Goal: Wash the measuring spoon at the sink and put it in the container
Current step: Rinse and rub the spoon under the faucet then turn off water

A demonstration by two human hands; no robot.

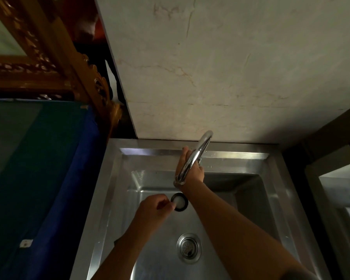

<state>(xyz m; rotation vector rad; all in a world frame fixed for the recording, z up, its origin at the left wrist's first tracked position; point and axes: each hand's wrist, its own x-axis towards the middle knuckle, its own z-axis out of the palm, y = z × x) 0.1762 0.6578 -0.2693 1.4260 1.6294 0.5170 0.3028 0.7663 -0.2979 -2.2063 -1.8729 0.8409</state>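
While the left hand [156,209] pinches the measuring spoon [179,201] by its handle, fingers curled tight around it, the round dark-rimmed bowl of the spoon sits right under the faucet [192,160] spout, low over the back half of the stainless sink [251,158] basin. The bowl looks whitish inside — could be water or residue, honestly can't tell which. The right hand [190,168] is reached up behind the faucet near the sink's back edge, and most of it is hidden by the chrome neck, so I can't tell whether those fingers are gripping a lever or just resting there; my guess is it's working the tap. I don't see a clear stream of water, so this looks like the rinse step just getting going or wrapping up, with the container part of the job not yet done — no container in view at all. What could go wrong: the spoon is held by just the fingertips at one end, so a sudden strong flow hitting the bowl could twist it out of the pinch and drop it toward the drain strainer [189,247] at the front of the basin. Also, a shallow bowl right under the spout will spray water up onto the marble backsplash [230,67] if the tap opens too hard.
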